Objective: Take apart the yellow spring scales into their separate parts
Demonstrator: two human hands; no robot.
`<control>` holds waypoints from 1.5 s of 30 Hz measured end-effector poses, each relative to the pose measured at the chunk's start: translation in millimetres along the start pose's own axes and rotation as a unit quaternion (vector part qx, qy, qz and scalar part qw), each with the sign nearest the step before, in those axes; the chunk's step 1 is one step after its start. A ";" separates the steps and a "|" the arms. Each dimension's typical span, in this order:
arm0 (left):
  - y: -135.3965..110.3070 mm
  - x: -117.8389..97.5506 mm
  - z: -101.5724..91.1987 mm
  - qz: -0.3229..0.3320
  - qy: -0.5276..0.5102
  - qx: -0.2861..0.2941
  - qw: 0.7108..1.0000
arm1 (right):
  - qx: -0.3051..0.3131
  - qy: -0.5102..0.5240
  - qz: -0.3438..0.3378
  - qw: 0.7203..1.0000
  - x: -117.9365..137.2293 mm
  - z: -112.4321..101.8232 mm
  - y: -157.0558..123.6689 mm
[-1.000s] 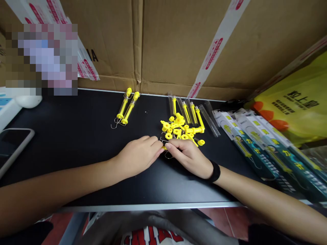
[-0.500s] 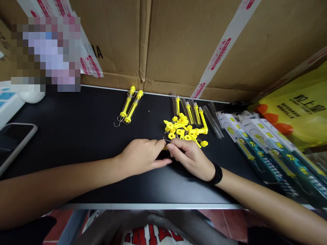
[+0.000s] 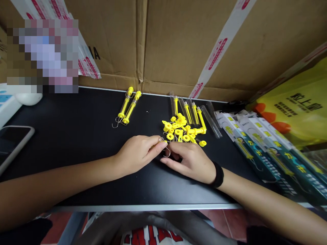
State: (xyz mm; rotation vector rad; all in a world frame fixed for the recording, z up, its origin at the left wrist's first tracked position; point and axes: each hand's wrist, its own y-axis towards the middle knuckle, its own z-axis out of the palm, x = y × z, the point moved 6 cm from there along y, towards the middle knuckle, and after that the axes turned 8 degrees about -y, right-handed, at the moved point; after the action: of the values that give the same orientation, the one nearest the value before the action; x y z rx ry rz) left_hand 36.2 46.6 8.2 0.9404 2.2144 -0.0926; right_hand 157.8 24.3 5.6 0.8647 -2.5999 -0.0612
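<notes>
My left hand (image 3: pixel 139 153) is closed, its thumb and index finger pinching a bent metal wire hook (image 3: pixel 167 153) with a small yellow bit at its top. The hook's curved end hangs below the left fingertips. Right beside it is my right hand (image 3: pixel 192 160), wearing a black wristband; its thumb is apart from its curled fingers, whose tips are partly hidden behind the hook. Just beyond both hands lies a pile of yellow plastic parts (image 3: pixel 178 127) with wire hooks and springs among them. Two assembled yellow spring scales (image 3: pixel 131 107) lie farther back to the left.
Clear plastic tubes (image 3: pixel 211 122), some with yellow rods inside, lie behind the pile. Packaged spring scales (image 3: pixel 258 146) and a yellow bag (image 3: pixel 298 98) occupy the right side. A phone (image 3: pixel 15 144) lies at left. A large cardboard box (image 3: pixel 168 44) stands along the back of the black table (image 3: pixel 102 190).
The hook has turned so its curved end shows between my hands. My left thumb has closed up against the index finger, while my right thumb has come away from its fingers.
</notes>
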 end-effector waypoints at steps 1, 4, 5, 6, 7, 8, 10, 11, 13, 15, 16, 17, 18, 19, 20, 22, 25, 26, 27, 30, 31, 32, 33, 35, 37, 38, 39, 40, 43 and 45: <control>0.0 0.0 -1.1 -0.002 -0.013 -0.007 1.000 | -0.006 -0.013 -0.007 1.000 1.3 0.2 0.0; -0.8 0.7 -1.6 -0.001 -0.011 -0.015 1.000 | -0.048 -0.063 -0.016 0.997 2.2 -2.8 -0.7; -1.2 1.2 -0.8 0.001 0.001 -0.013 1.000 | -0.058 -0.078 -0.025 0.995 2.6 -3.6 -1.0; -1.6 1.6 0.2 0.005 0.018 -0.010 1.000 | -0.061 -0.090 -0.039 0.993 3.7 -3.7 -1.2; -2.1 2.0 1.4 0.010 0.037 -0.007 0.999 | -0.058 -0.098 -0.058 0.992 5.3 -3.1 -1.3; -2.5 2.3 2.5 0.014 0.057 -0.003 0.998 | -0.050 -0.106 -0.078 0.990 7.0 -1.8 -1.4; -3.1 2.8 4.7 0.021 0.094 0.003 0.995 | -0.034 -0.126 -0.106 0.986 9.8 1.6 -1.2; -3.3 2.7 5.9 0.025 0.110 0.008 0.994 | -0.032 -0.136 -0.110 0.984 10.5 3.0 -1.0; -3.5 1.8 8.6 0.035 0.136 0.025 0.990 | -0.035 -0.142 -0.111 0.983 11.1 5.4 -0.7; -3.4 1.0 10.6 0.045 0.153 0.041 0.986 | -0.042 -0.122 -0.108 0.986 10.5 7.2 -0.9; -3.1 1.0 11.4 0.047 0.160 0.048 0.985 | -0.043 -0.101 -0.102 0.989 9.3 7.8 -0.9; -2.8 1.4 12.0 0.048 0.166 0.055 0.983 | -0.039 -0.075 -0.093 0.992 7.5 8.5 -0.7; -2.3 2.2 12.7 0.048 0.172 0.063 0.982 | -0.029 -0.045 -0.082 0.995 5.2 9.2 -0.4; -1.8 3.2 13.4 0.046 0.179 0.070 0.980 | -0.017 -0.014 -0.070 0.997 2.9 9.8 0.1; -1.4 4.3 14.1 0.044 0.186 0.077 0.979 | 0.000 0.015 -0.061 0.998 0.8 10.4 0.7; -0.7 5.9 15.4 0.044 0.193 0.087 0.976 | 0.039 0.063 -0.050 0.996 -2.1 11.3 1.6; -0.8 6.0 17.4 0.049 0.194 0.099 0.975 | 0.080 0.091 -0.057 0.991 -2.5 10.9 2.1; -1.3 5.7 18.1 0.049 0.195 0.102 0.974 | 0.083 0.083 -0.065 0.991 -1.7 10.4 2.1; -1.7 5.5 18.6 0.048 0.198 0.105 0.973 | 0.081 0.069 -0.076 0.992 -0.3 9.7 2.1; -3.0 4.1 19.5 0.047 0.209 0.105 0.971 | 0.061 0.006 -0.100 0.993 4.4 7.8 1.3; -3.3 3.7 19.8 0.049 0.212 0.105 0.970 | 0.055 -0.010 -0.099 0.994 5.2 6.8 1.0; -3.5 3.3 20.1 0.051 0.215 0.104 0.970 | 0.048 -0.020 -0.091 0.994 5.3 5.4 0.7; -3.5 3.1 20.3 0.053 0.217 0.103 0.969 | 0.039 -0.024 -0.077 0.996 4.4 3.2 0.6; -3.7 2.2 20.7 0.064 0.212 0.100 0.970 | 0.013 -0.014 -0.038 0.999 0.4 -3.0 0.6; -4.4 0.2 21.4 0.088 0.200 0.098 0.971 | -0.006 0.014 -0.012 1.000 -3.4 -7.6 0.8; -4.9 -1.0 21.6 0.102 0.196 0.096 0.970 | -0.005 0.030 -0.010 0.999 -4.3 -7.9 1.1; -5.4 -2.2 21.9 0.117 0.195 0.095 0.969 | 0.004 0.046 -0.014 0.999 -4.4 -6.5 1.6; -5.9 -3.2 22.0 0.130 0.198 0.094 0.967 | 0.017 0.061 -0.022 0.998 -3.8 -4.0 2.2; -6.3 -4.8 22.5 0.155 0.201 0.098 0.962 | 0.044 0.110 -0.046 0.992 -1.8 3.5 4.0; -5.7 -5.3 22.4 0.159 0.191 0.105 0.963 | 0.045 0.134 -0.050 0.989 -1.4 5.6 5.0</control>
State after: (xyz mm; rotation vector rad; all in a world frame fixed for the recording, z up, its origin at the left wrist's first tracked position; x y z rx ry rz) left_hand 48.3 31.9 -6.1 1.5303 2.3944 0.0059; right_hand 153.9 28.7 0.7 0.9640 -2.3225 0.1366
